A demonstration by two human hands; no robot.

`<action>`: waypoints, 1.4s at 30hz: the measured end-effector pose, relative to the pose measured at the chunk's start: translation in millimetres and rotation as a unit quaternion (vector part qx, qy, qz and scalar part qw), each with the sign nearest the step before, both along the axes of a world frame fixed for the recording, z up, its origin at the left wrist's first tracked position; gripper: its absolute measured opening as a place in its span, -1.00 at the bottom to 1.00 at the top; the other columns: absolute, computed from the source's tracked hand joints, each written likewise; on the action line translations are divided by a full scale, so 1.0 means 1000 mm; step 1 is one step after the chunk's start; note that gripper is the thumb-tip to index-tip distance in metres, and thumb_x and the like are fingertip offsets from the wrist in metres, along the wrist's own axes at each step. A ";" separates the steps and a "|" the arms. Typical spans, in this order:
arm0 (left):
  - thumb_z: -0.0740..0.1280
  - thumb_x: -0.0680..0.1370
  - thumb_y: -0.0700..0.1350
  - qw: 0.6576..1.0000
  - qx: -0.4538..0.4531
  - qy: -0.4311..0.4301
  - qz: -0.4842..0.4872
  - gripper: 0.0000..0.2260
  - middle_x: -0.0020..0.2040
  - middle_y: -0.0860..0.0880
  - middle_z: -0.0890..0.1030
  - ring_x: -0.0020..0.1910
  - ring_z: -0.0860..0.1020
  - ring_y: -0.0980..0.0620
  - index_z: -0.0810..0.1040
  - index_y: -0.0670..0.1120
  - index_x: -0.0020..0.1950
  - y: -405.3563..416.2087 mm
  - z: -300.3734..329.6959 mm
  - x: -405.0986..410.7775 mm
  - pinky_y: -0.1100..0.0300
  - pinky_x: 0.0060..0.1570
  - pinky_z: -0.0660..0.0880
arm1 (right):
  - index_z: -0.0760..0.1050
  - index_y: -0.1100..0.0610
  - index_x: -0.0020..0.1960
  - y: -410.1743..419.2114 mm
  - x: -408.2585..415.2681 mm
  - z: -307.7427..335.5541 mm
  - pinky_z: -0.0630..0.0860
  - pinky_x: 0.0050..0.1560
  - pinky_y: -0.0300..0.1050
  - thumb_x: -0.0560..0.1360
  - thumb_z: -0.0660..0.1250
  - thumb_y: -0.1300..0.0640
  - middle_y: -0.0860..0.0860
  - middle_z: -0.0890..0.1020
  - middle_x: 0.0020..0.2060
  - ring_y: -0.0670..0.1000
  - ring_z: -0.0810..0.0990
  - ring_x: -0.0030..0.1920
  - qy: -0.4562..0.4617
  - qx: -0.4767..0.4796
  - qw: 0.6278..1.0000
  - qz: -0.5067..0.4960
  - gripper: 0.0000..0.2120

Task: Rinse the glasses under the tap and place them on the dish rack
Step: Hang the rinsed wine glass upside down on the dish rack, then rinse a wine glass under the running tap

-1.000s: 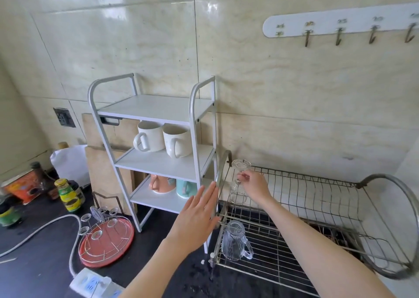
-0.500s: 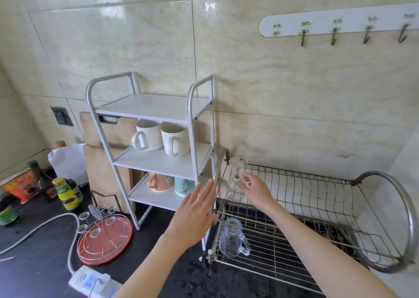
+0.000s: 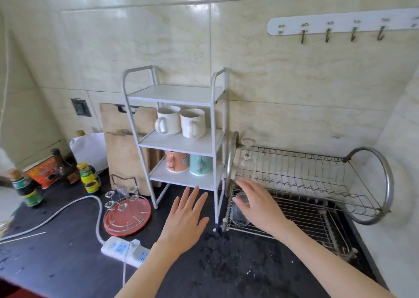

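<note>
A clear stemmed glass (image 3: 246, 157) stands upside down at the left end of the upper tier of the metal dish rack (image 3: 317, 175). A glass mug (image 3: 238, 211) lies on the lower tier, partly hidden by my right hand (image 3: 258, 204), which hovers over it with fingers spread and holds nothing. My left hand (image 3: 186, 218) floats open, palm down, above the dark counter, left of the rack. No tap is in view.
A white three-tier shelf (image 3: 179, 139) with mugs stands left of the rack. A red round tray (image 3: 127, 216) with wire cup holders, a white power strip (image 3: 124, 250) with cable, sauce bottles (image 3: 89, 177) and cutting boards (image 3: 124, 148) fill the left counter.
My right hand let go of the stemmed glass, which stays upside down on the upper tier, and dropped down over the mug. The view tilted downward.
</note>
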State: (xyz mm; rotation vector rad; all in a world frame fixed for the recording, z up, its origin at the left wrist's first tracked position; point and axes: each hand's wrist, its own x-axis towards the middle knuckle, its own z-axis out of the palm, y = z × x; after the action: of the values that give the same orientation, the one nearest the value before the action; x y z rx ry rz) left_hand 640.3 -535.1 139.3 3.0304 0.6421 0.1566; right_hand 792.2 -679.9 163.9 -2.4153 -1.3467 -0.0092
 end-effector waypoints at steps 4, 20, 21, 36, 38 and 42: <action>0.08 0.48 0.12 0.999 0.003 -0.036 0.035 -0.50 0.36 -0.10 0.45 0.31 0.45 -0.18 0.39 -0.04 0.36 0.008 -0.020 -0.089 -0.06 0.17 0.44 | 0.10 0.01 0.51 0.010 -0.085 -0.015 0.03 0.49 -0.09 0.60 0.05 -0.14 -0.07 0.16 0.50 -0.05 0.12 0.49 -0.017 0.009 0.999 0.027 -0.47; 0.23 0.50 0.05 0.939 -0.027 -0.038 0.341 -0.52 0.42 -0.08 0.37 0.39 0.35 -0.19 0.38 -0.05 0.40 0.057 -0.046 -0.437 -0.14 0.27 0.34 | 0.45 0.14 0.33 0.173 -0.384 -0.058 0.42 0.26 0.14 0.49 0.07 -0.15 0.10 0.52 0.27 0.11 0.51 0.26 -0.021 -0.006 0.944 0.330 -0.46; 0.20 0.55 0.05 0.931 -0.035 -0.048 0.361 -0.52 0.47 -0.05 0.27 0.46 0.24 -0.18 0.29 -0.04 0.46 0.065 -0.048 -0.450 -0.14 0.35 0.23 | 0.38 0.11 0.39 0.190 -0.396 -0.059 0.29 0.36 0.10 0.52 0.05 -0.15 0.07 0.44 0.35 0.08 0.43 0.35 -0.026 -0.002 0.938 0.344 -0.45; 0.01 0.63 0.11 0.831 -0.098 -0.057 0.544 -0.49 0.56 -0.01 -0.12 0.53 -0.16 -0.05 -0.07 0.03 0.54 0.244 -0.074 -0.560 0.00 0.47 -0.14 | 0.12 0.03 0.50 0.452 -0.498 -0.094 0.06 0.49 -0.08 0.59 0.08 -0.12 -0.01 0.21 0.49 -0.01 0.17 0.48 0.002 -0.059 0.894 0.445 -0.47; 0.00 0.63 0.11 0.824 -0.112 -0.057 0.552 -0.48 0.56 0.00 -0.13 0.53 -0.16 -0.04 -0.10 0.04 0.54 0.268 -0.076 -0.569 0.01 0.48 -0.13 | 0.11 0.04 0.51 0.480 -0.503 -0.096 0.08 0.48 -0.08 0.59 0.09 -0.12 -0.02 0.21 0.49 -0.01 0.17 0.48 0.005 -0.072 0.893 0.445 -0.47; 0.01 0.63 0.11 0.818 -0.135 -0.070 0.555 -0.47 0.56 -0.02 -0.12 0.53 -0.16 -0.04 -0.11 0.03 0.54 0.316 -0.086 -0.584 0.02 0.47 -0.11 | 0.08 0.07 0.51 0.543 -0.518 -0.104 0.09 0.47 -0.08 0.59 0.10 -0.10 0.01 0.22 0.48 0.02 0.18 0.48 0.004 -0.106 0.894 0.435 -0.44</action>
State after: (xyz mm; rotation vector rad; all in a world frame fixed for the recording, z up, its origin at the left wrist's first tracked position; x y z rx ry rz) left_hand 56.4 -219.2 53.1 1.9646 2.0764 0.2686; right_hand 274.0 -136.6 60.2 -1.7328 -2.3944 0.3953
